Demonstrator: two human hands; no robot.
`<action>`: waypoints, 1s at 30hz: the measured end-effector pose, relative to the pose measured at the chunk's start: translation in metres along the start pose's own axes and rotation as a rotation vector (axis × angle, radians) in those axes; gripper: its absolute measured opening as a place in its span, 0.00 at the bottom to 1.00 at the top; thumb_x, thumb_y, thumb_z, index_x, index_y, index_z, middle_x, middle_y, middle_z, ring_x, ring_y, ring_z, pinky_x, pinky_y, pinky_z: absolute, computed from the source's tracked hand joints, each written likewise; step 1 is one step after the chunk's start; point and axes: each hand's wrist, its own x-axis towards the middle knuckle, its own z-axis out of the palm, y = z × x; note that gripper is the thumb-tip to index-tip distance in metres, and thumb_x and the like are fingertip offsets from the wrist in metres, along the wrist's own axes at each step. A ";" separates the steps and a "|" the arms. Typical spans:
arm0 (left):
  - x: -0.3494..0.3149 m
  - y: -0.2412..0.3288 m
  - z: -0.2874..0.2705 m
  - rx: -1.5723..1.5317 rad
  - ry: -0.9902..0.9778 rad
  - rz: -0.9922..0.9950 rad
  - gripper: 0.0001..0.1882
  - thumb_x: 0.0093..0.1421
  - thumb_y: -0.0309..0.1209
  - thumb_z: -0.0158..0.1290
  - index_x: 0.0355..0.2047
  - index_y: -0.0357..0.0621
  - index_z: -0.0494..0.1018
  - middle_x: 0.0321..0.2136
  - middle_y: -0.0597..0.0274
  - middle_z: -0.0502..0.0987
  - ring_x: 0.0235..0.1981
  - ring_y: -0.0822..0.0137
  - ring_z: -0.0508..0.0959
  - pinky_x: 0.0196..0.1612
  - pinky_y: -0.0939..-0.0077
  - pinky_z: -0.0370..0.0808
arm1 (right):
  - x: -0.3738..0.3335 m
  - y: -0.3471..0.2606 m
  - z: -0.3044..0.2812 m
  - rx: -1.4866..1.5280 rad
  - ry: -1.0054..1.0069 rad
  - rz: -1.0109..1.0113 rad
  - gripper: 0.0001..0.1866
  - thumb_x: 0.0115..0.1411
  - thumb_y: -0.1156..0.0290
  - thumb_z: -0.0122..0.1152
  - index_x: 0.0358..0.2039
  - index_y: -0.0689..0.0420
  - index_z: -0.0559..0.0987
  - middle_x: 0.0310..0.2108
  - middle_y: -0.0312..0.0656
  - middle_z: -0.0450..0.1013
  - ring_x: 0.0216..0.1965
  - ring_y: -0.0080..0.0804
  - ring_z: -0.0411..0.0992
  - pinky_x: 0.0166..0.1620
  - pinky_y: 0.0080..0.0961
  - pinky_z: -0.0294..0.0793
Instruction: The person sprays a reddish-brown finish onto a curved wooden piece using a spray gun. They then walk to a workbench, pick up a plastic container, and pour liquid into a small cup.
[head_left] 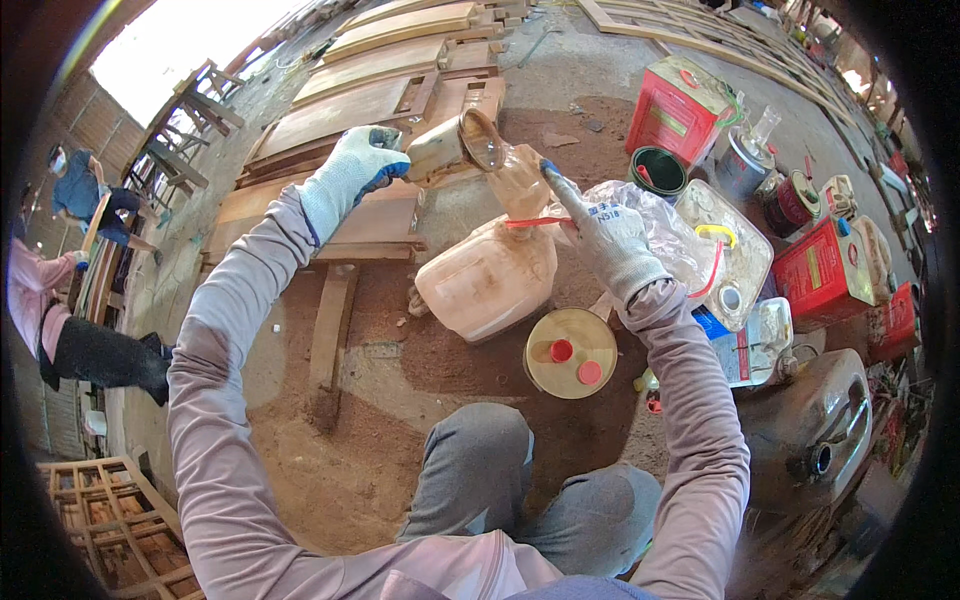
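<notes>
My left hand [362, 172], in a white glove with blue fingertips, grips a small brownish container [437, 150]. This container is tipped to the right, its open mouth over a translucent plastic funnel-like piece [522, 185]. The plastic piece stands at the neck of a whitish, brown-stained plastic jug [487, 275], which leans on the floor. My gloved right hand [612, 240] is closed at the right side of the plastic piece, near a red strap [537, 221]; its forefinger points up along the plastic. Crumpled clear plastic [650, 220] lies behind my right hand.
A round yellowish tin [570, 352] with red caps stands before my knees. Right of me are red cans [680, 110], a white jerrycan [725, 250] and a large brown jug [810, 430]. Wooden panels [350, 115] lie ahead; two people [85, 200] are at far left.
</notes>
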 end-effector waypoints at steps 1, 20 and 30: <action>0.001 -0.001 0.001 0.039 0.007 0.013 0.09 0.45 0.27 0.59 0.28 0.39 0.75 0.16 0.66 0.72 0.15 0.77 0.69 0.17 0.82 0.64 | 0.000 -0.001 0.000 -0.008 0.019 -0.009 0.42 0.58 0.64 0.57 0.69 0.35 0.47 0.22 0.45 0.74 0.21 0.42 0.74 0.23 0.39 0.70; 0.004 0.039 0.003 0.516 0.017 0.217 0.25 0.43 0.32 0.61 0.42 0.33 0.72 0.35 0.51 0.73 0.29 0.66 0.75 0.31 0.74 0.75 | 0.000 -0.006 -0.004 -0.039 -0.017 0.023 0.42 0.58 0.66 0.57 0.69 0.34 0.47 0.19 0.47 0.71 0.21 0.44 0.73 0.24 0.41 0.70; 0.000 0.068 0.031 1.079 0.189 0.579 0.29 0.45 0.35 0.57 0.50 0.42 0.69 0.58 0.37 0.59 0.55 0.40 0.67 0.55 0.56 0.69 | 0.001 -0.005 -0.005 -0.005 0.064 -0.003 0.43 0.56 0.68 0.58 0.69 0.35 0.49 0.18 0.46 0.71 0.20 0.44 0.73 0.24 0.43 0.69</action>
